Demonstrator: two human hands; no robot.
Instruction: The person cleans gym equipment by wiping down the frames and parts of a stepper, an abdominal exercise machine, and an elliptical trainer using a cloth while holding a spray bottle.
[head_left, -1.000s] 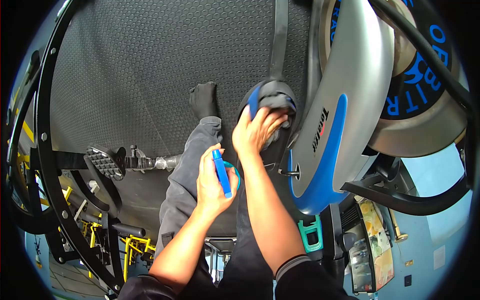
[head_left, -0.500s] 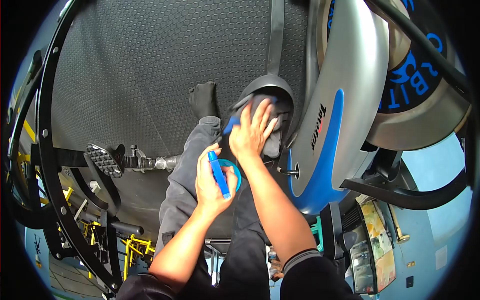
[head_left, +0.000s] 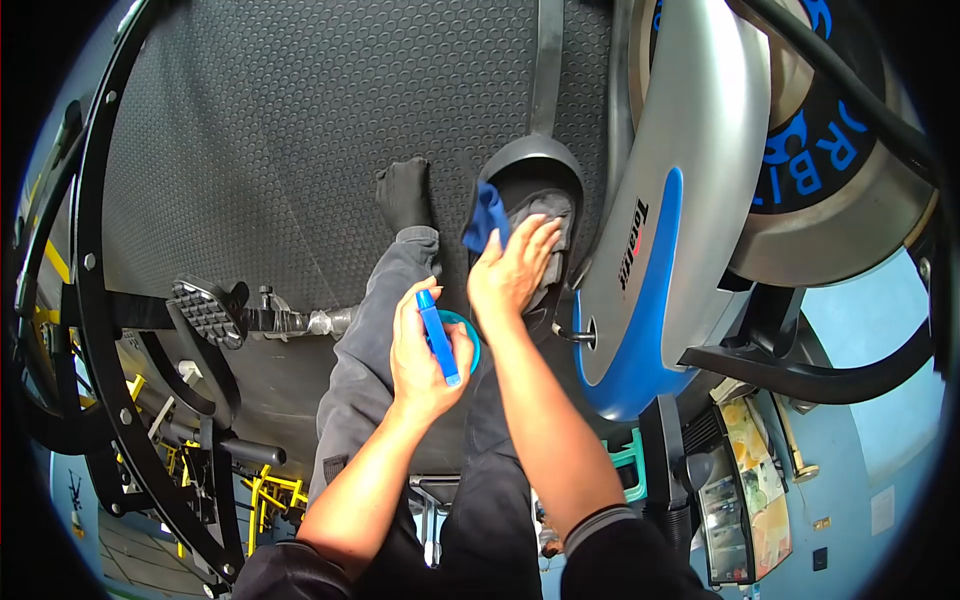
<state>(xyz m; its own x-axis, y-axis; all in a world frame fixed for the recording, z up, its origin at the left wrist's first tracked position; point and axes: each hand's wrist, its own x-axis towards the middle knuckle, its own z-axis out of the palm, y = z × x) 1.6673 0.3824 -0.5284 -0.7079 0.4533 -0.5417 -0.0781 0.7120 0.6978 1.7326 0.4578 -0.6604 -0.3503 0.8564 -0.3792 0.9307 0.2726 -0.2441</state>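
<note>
My left hand (head_left: 425,355) is closed round a spray bottle, seen from above, with a long blue trigger head (head_left: 438,337) and a round teal body (head_left: 470,343) below. My right hand (head_left: 512,278) keeps a grey and blue cloth (head_left: 487,215) pressed down, its fingers stretched over the grey part while the blue end sticks up past the thumb. Beneath the cloth is the black foot pedal (head_left: 530,155) of an exercise machine, with a raised rim at its far end. The palm hides part of the cloth and pedal.
The machine's silver and blue housing (head_left: 650,270) and flywheel (head_left: 810,220) stand close on my right. A second pedal (head_left: 210,312) and a black curved frame (head_left: 90,260) are on the left. My black-socked foot (head_left: 405,195) rests on the textured black mat (head_left: 300,120).
My right hand has slid slightly down and right over the pedal, dragging the cloth, whose blue end now stands up more visibly. My left hand stays nearly still with the spray bottle.
</note>
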